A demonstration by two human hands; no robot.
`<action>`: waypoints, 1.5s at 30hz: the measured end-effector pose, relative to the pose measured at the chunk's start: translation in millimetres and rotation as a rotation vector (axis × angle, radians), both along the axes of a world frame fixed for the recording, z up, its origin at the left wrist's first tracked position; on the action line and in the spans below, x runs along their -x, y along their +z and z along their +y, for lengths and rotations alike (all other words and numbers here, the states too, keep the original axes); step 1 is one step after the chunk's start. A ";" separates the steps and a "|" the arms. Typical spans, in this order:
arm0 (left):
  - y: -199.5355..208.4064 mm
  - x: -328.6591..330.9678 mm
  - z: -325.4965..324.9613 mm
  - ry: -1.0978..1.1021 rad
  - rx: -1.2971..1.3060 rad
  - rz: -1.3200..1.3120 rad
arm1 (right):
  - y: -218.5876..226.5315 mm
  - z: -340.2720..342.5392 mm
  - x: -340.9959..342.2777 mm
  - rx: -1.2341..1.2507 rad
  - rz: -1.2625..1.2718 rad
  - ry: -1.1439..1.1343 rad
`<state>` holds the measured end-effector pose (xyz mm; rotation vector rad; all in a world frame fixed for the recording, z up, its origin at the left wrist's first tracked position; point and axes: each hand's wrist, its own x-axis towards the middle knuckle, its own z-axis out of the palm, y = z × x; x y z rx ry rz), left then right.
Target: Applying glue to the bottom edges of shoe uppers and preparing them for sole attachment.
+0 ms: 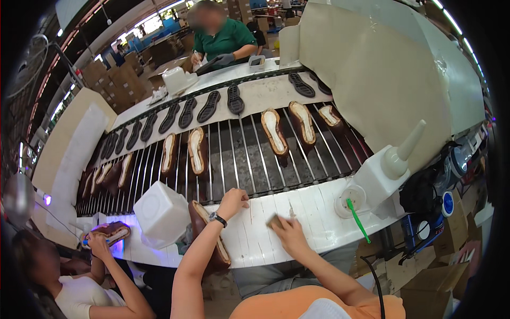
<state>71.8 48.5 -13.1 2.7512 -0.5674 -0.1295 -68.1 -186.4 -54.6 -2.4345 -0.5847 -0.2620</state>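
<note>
My left hand, with a watch on its wrist, is by the near edge of the conveyor, its fingers curled together. Whatever may be in them is too small or hidden to tell. Over the white table, my right hand grips a small brown block; the hand is slightly blurred. Beneath my left forearm lies a brown shoe upper, partly covered by the arm, its pale underside showing along the edge.
On the roller conveyor lie several upturned uppers and, behind them, black soles. A white jug stands left. Right are a white bottle and a cup with a green-handled brush. Co-workers sit left and stand opposite.
</note>
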 end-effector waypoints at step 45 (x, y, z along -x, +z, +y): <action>56.3 -10.0 50.5 0.450 0.911 -0.269 | -4.5 57.4 -66.8 -0.105 0.075 -0.079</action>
